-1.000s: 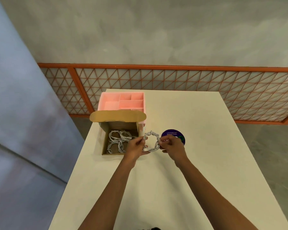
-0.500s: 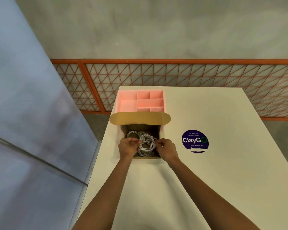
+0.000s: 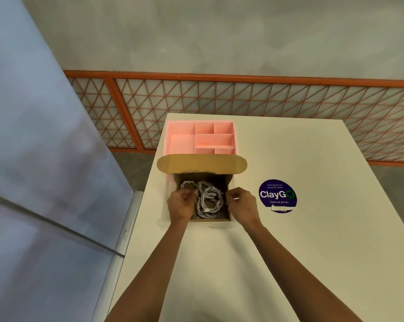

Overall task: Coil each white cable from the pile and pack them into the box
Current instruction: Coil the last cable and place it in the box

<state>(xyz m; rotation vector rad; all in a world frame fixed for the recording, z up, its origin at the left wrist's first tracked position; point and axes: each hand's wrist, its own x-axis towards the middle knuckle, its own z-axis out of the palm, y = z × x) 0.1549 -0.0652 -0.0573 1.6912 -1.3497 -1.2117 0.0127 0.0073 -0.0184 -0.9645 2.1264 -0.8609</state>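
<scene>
A brown cardboard box (image 3: 208, 220) stands open on the table's left side, its lid flap (image 3: 201, 163) tilted back. Several coiled white cables (image 3: 208, 199) lie inside it. My left hand (image 3: 181, 205) hovers over the box's left part with curled fingers touching the cables, and it hides what lies under it. My right hand (image 3: 241, 205) is at the box's right wall, fingers curled, with nothing visible in them. No loose cable shows on the table.
A pink divided tray (image 3: 180, 141) sits right behind the box. A round purple ClayGo sticker (image 3: 277, 195) is on the white table (image 3: 312, 252) to the right. The table's left edge runs close to the box, beside a glass partition (image 3: 45, 182). An orange mesh railing (image 3: 243, 101) stands beyond.
The coiled cable held in both hands to the right of the box went into the box. My hands have since drawn slightly apart toward the box's sides.
</scene>
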